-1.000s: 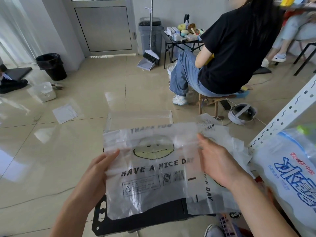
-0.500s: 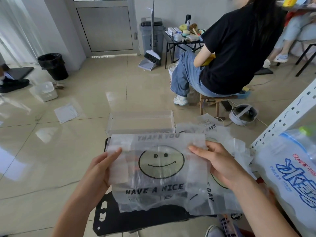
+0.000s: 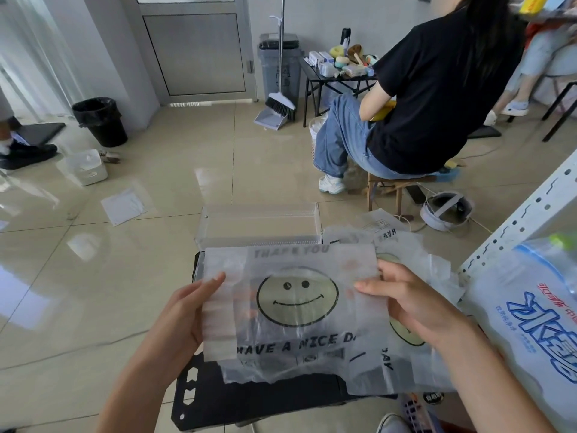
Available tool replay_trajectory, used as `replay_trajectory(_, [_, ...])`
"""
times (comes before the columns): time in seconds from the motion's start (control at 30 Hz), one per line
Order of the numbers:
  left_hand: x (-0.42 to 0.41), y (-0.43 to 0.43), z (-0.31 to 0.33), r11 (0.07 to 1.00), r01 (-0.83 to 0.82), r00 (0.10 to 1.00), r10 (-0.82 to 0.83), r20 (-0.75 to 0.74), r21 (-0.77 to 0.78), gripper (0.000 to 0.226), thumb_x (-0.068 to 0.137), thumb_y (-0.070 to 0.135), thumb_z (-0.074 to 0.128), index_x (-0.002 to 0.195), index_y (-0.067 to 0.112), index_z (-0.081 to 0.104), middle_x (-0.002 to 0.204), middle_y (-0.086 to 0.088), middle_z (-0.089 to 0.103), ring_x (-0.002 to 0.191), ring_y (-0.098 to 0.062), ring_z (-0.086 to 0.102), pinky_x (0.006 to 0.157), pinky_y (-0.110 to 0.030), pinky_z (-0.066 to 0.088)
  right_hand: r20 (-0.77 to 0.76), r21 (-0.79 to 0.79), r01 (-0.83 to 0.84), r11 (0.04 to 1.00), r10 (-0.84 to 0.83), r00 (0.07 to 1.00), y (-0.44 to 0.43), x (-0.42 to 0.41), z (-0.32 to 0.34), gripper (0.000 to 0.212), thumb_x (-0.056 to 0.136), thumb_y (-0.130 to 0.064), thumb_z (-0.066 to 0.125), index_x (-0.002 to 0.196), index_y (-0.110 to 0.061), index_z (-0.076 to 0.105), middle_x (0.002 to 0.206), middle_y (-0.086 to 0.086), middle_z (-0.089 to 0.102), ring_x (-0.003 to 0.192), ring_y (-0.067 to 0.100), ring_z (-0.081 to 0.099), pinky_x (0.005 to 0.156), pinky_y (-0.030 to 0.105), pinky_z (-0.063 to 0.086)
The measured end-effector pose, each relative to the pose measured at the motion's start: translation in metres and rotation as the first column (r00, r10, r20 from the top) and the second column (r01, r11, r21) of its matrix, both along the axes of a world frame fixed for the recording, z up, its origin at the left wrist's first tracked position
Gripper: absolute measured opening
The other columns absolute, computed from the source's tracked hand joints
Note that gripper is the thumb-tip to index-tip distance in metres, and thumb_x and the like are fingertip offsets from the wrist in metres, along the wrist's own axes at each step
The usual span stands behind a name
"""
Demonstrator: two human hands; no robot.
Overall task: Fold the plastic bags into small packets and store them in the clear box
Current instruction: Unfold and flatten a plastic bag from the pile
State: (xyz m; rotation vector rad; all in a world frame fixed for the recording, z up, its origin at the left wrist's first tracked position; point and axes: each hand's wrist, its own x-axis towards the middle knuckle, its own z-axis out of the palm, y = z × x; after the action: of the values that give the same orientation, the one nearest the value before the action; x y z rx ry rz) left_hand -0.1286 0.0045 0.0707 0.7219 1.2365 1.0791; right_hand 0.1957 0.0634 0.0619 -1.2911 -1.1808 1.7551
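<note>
1. Head view: we hold the translucent smiley-face plastic bag (image 3: 296, 303) over the black flat surface (image 3: 249, 401). It is just in front of the clear rectangular plastic box (image 3: 259, 221), which stands at the surface's far edge.
2. The left hand (image 3: 187, 314) pinches the bag's left edge, where a side strip lies turned inward. The right hand (image 3: 415, 304) pinches the right edge, with a finger across the front. We cannot tell whether the lower hem rests on the surface.
3. The film looks slick and springy. If either pinch loosens, we judge the turned-in strip will flip back open and the fold will be lost.
4. The loose heap of crumpled translucent bags (image 3: 415, 254) lies under and just beside the right hand. A fold made there could catch a second bag and bulk up the packet.
5. Air trapped between the layers could puff the packet, so it unrolls or fits the box badly. Pressing each fold flat on the surface should prevent this.
6. The box looks light. A push while loading could slide it off the far edge onto the glossy tiled floor (image 3: 125, 276).
</note>
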Motion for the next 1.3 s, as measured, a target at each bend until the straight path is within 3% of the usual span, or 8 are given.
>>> replay_trajectory(0.3, [0.000, 0.001, -0.001, 1.000, -0.023, 0.998, 0.023, 0.063, -0.002, 0.027, 0.087, 0.013, 0.058, 0.088, 0.002, 0.083, 0.096, -0.022, 0.079, 0.074, -0.029, 0.079, 0.057, -0.037, 0.064, -0.016, 0.008, 0.020, 1.000, -0.020, 1.000, 0.003, 0.005, -0.006, 0.043, 0.081, -0.014, 0.070, 0.120, 0.000, 0.072, 0.122, 0.022, 0.073, 0.116, 0.037, 0.070, 0.105, 0.050, 0.052])
replay_trajectory(0.5, [-0.003, 0.001, -0.006, 1.000, -0.026, 1.000, 0.026, 0.006, -0.007, 0.022, 0.091, -0.007, 0.056, 0.104, -0.010, 0.073, 0.097, -0.027, 0.077, 0.073, -0.029, 0.078, 0.056, -0.031, 0.062, -0.012, 0.004, 0.004, 1.000, -0.004, 1.000, 0.001, 0.003, 0.000, 0.029, 0.097, -0.002, 0.055, 0.119, 0.002, 0.073, 0.121, 0.022, 0.074, 0.117, 0.038, 0.069, 0.104, 0.049, 0.051])
replay_trajectory(0.73, [-0.001, -0.001, -0.012, 0.998, -0.056, 0.998, 0.055, -0.024, -0.011, 0.017, 0.093, 0.011, 0.065, 0.101, 0.008, 0.079, 0.094, -0.022, 0.074, 0.074, -0.026, 0.076, 0.058, -0.035, 0.063, 0.078, -0.062, 0.099, 0.993, -0.094, 0.993, 0.004, 0.003, -0.005, 0.022, 0.094, -0.002, 0.064, 0.111, 0.002, 0.076, 0.115, 0.021, 0.076, 0.118, 0.040, 0.068, 0.110, 0.053, 0.046])
replay_trajectory(0.9, [0.008, -0.001, -0.008, 0.994, -0.064, 0.998, 0.067, -0.023, 0.090, 0.024, 0.098, 0.009, 0.060, 0.115, 0.022, 0.072, 0.094, -0.016, 0.078, 0.071, -0.021, 0.075, 0.056, -0.029, 0.062, -0.005, -0.104, 0.119, 0.987, -0.120, 0.993, -0.001, -0.004, 0.001, 0.034, 0.098, -0.005, 0.063, 0.131, -0.011, 0.067, 0.126, 0.017, 0.073, 0.103, 0.021, 0.074, 0.078, 0.029, 0.059])
replay_trajectory(1.03, [0.006, 0.001, -0.008, 0.987, -0.042, 0.998, 0.048, -0.036, 0.154, 0.014, 0.101, 0.006, 0.054, 0.105, 0.009, 0.067, 0.077, -0.010, 0.063, 0.059, -0.016, 0.059, 0.050, -0.020, 0.050, -0.134, -0.171, 0.189, 0.967, -0.213, 0.968, 0.001, -0.005, -0.005, 0.066, 0.094, -0.005, 0.068, 0.153, -0.021, 0.042, 0.137, 0.012, 0.067, 0.107, 0.023, 0.075, 0.073, 0.032, 0.062])
replay_trajectory(1.13, [-0.001, 0.004, -0.011, 0.978, -0.011, 0.999, 0.019, -0.035, 0.206, 0.012, 0.099, 0.000, 0.051, 0.088, 0.004, 0.054, 0.079, -0.015, 0.046, 0.059, -0.019, 0.043, 0.048, -0.021, 0.039, -0.230, -0.158, 0.124, 0.980, -0.159, 0.960, 0.001, -0.008, 0.002, 0.024, 0.095, -0.002, 0.062, 0.111, -0.017, 0.070, 0.108, 0.013, 0.076, 0.084, 0.023, 0.075, 0.066, 0.033, 0.062])
replay_trajectory(1.2, [-0.004, 0.004, -0.013, 0.976, 0.010, 1.000, -0.013, 0.013, 0.215, 0.017, 0.098, -0.008, 0.046, 0.087, 0.003, 0.053, 0.081, -0.012, 0.051, 0.059, -0.017, 0.048, 0.047, -0.020, 0.042, -0.247, -0.145, 0.124, 0.982, -0.158, 0.956, 0.001, -0.009, 0.004, 0.025, 0.096, 0.000, 0.057, 0.084, -0.018, 0.071, 0.090, 0.010, 0.071, 0.072, 0.020, 0.069, 0.058, 0.029, 0.057])
replay_trajectory(1.3, [-0.004, 0.000, -0.006, 0.970, 0.057, 0.990, -0.086, 0.115, 0.237, 0.009, 0.092, 0.011, 0.056, 0.091, 0.002, 0.057, 0.076, -0.005, 0.057, 0.053, -0.014, 0.052, 0.046, -0.020, 0.041, -0.325, -0.157, 0.166, 0.973, -0.210, 0.922, 0.001, -0.010, 0.004, 0.033, 0.098, -0.004, 0.052, 0.081, -0.014, 0.079, 0.088, 0.012, 0.073, 0.072, 0.021, 0.070, 0.065, 0.035, 0.053])
